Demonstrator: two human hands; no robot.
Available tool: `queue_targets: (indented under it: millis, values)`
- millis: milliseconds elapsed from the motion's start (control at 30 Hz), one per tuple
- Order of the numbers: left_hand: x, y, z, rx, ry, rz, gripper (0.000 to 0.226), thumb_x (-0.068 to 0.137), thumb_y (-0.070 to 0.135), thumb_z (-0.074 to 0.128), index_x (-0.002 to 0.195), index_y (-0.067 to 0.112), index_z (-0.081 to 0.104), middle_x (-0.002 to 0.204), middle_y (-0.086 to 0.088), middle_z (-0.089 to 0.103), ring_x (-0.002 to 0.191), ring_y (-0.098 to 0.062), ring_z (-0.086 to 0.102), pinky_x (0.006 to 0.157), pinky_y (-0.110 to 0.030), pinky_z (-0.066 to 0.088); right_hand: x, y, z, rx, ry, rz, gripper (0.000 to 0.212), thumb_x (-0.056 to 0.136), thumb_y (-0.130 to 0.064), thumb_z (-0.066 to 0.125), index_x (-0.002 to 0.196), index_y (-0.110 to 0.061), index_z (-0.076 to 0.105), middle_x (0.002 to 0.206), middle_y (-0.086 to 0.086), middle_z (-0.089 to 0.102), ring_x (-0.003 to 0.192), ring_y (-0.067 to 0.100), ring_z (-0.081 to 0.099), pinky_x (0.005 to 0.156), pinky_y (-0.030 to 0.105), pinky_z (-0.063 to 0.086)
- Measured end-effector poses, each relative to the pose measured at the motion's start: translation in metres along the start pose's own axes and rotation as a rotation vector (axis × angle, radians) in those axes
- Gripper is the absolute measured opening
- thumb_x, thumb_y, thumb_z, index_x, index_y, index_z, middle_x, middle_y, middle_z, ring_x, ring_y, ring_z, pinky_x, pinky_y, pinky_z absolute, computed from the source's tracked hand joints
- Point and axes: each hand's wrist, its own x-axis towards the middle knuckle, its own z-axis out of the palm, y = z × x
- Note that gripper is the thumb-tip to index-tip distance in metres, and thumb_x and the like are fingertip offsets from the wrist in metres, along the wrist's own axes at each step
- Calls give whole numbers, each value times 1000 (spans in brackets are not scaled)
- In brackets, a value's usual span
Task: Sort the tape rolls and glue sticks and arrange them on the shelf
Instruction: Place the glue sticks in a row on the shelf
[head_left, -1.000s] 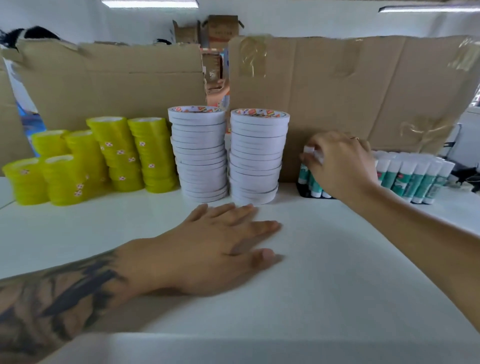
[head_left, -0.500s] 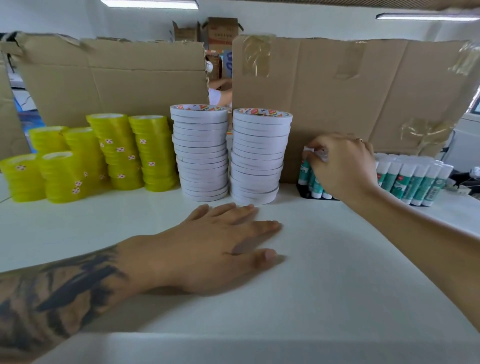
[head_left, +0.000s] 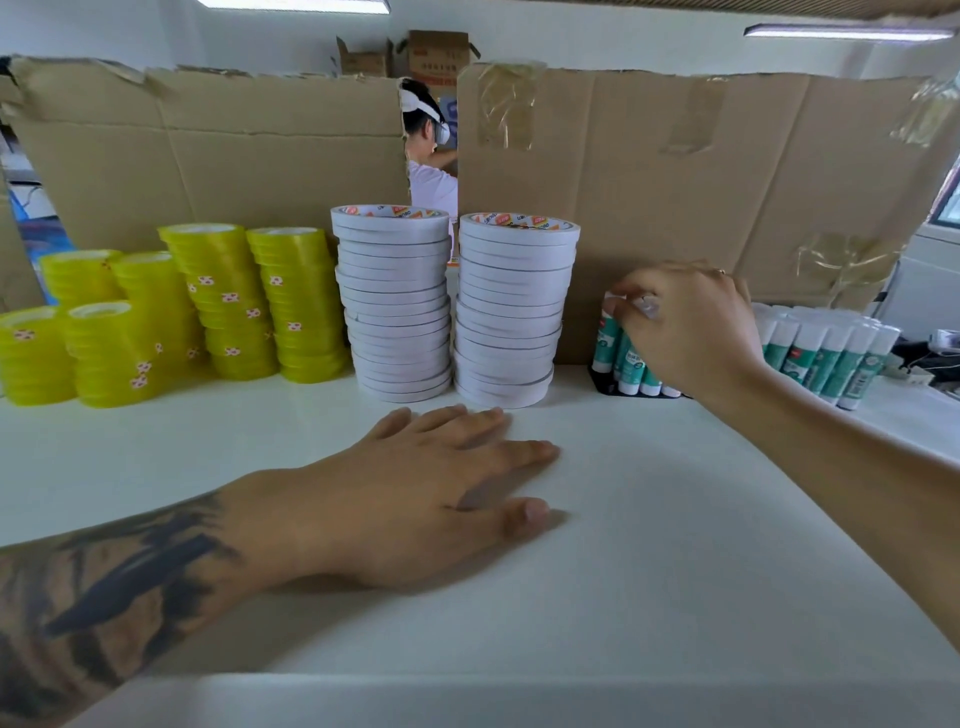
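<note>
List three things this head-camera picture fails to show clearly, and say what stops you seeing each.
1. Head view: the right hand covers the middle glue sticks, so their count and its grip are unclear.
2. Head view: the cardboard sheets hide what lies behind them, except for part of a person in the gap.
3. Head view: the print on the white tape rolls is too small to read.

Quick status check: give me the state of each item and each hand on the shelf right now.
Yellow tape rolls: stacked in columns, far left.
White tape rolls: two upright stacks, side by side.
Glue sticks: standing upright in a row.
Left hand: flat on the shelf, empty.
Right hand: fingers closed on a glue stick's cap.
</note>
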Motion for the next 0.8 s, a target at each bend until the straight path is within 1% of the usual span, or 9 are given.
queue_targets:
  millis: [200,333,433,533,600,700,733,800]
  values:
    - [0,0,-1,5,-6,-3,66,81,87,9,144,73,-5,169,21,-5,155,-3,-8,127,-39,-1,-4,-5,4,-7,-12,1,14,96,-34,61,102,-30,73,102,-2,71,101,32,59,90,40,39]
    - [1,-1,-1,8,-11,7,66,81,87,10,143,73,-5,168,23,-5,154,-1,-9,127,-40,1,-6,-5,4,-51,-37,16,16,95,-36,61,102,-24,69,102,1,68,101,34,58,88,39,36]
    - [0,-1,-1,-1,-8,9,65,81,88,10,143,74,-4,168,23,-4,154,0,-8,127,-42,2,-9,-9,4,-83,-62,22,17,93,-39,61,103,-25,65,102,-1,66,103,31,57,86,36,31]
    - [0,-2,-2,-14,-10,20,67,79,90,10,143,75,-2,168,24,-2,154,1,-7,127,-43,4,-9,-11,2,-101,-94,23,17,92,-40,61,100,-25,65,102,0,65,103,32,57,88,39,34]
    - [-1,-4,-5,-17,5,29,70,79,89,14,146,71,6,168,24,3,153,4,-3,127,-41,6,-10,-12,0,-132,-100,21,19,92,-41,60,100,-24,65,103,3,65,104,34,57,90,41,35]
    - [-4,-9,-12,-94,78,2,74,83,86,22,152,59,25,166,23,18,148,11,6,126,-30,12,-10,-15,-5,-208,-111,34,28,92,-44,60,105,-20,64,107,8,66,105,38,58,95,44,36]
    - [-5,-14,-14,-119,121,-8,74,85,87,23,152,57,29,165,23,21,148,11,10,125,-30,14,-10,-16,-7,-220,-110,34,30,91,-45,60,106,-19,63,108,8,66,105,38,59,96,45,36]
    - [-8,-22,-17,-129,187,-17,78,83,91,22,152,55,32,162,25,28,149,6,19,125,-35,21,-13,-21,-15,-232,-107,17,34,90,-46,58,111,-19,63,110,8,66,105,38,60,97,45,37]
